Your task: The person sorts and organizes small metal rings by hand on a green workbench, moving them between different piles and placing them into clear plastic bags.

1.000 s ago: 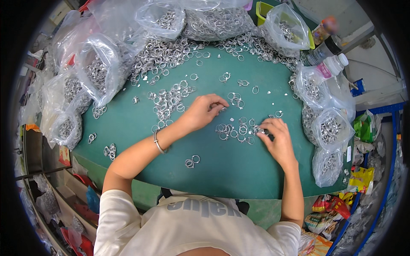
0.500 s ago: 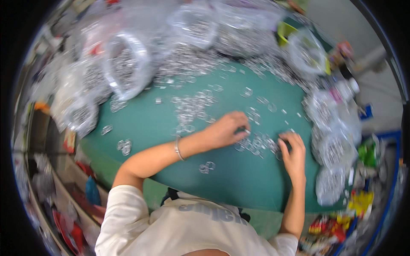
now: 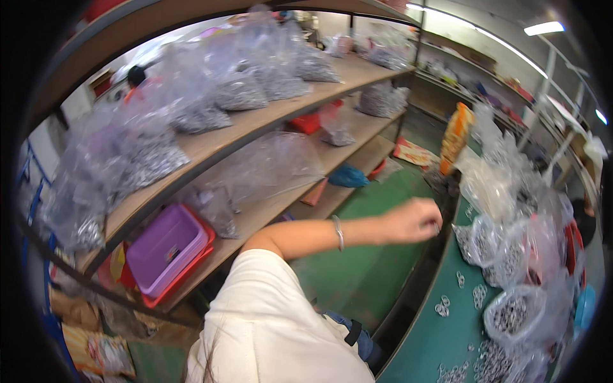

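Observation:
My left hand (image 3: 414, 221) is raised beside the edge of the green table (image 3: 424, 332), with its fingers curled closed. A small greyish bit shows at the fingertips, too small to make out. A bangle (image 3: 338, 232) is on that wrist. Nearest to the hand on the table are small clusters of metal rings (image 3: 442, 306) and open plastic bags of metal pieces (image 3: 511, 314). A larger heap of the metal pieces (image 3: 491, 362) lies at the lower right. My right hand is out of view.
Wooden shelves (image 3: 281, 113) on the left bear plastic bags of metal parts (image 3: 239, 92). A purple basin (image 3: 167, 250) sits in a red one on a lower shelf. Between shelves and table is the green floor (image 3: 377, 198). An orange sack (image 3: 456, 137) stands beyond; a person (image 3: 135, 76) shows behind the shelves.
The view has swung left from the table to the shelves. My left hand has moved from the rings on the table to beside its edge; my right hand has gone out of view.

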Demonstrator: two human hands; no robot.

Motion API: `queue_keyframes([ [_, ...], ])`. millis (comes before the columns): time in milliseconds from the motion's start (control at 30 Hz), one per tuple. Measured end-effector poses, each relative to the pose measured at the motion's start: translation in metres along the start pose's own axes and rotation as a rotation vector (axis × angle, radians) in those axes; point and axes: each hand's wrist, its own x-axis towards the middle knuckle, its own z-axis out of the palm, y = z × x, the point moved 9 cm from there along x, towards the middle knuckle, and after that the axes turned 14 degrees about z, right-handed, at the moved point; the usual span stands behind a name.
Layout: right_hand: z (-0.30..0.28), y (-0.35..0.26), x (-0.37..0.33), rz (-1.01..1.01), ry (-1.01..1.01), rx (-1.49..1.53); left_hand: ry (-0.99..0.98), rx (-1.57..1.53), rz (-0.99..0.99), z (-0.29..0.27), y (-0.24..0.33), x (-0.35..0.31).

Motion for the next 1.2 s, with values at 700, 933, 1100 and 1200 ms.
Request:
queue_keyframes([
  [700,0.016,-0.008,0.014,-0.037,-0.078,0.042,0.453,1.474,-0.454,-0.648,0.006,-0.069],
  [933,0.023,-0.014,0.018,0.026,-0.144,0.013,0.416,1.330,-1.100,-0.687,-0.042,-0.122],
  [1100,0.025,-0.007,0.015,0.056,-0.220,0.001,0.626,1.517,-0.494,-0.673,0.014,-0.086],
  [1200,0.027,-0.009,0.014,0.087,-0.251,-0.032,0.450,1.581,-0.549,-0.696,0.002,-0.087],
])
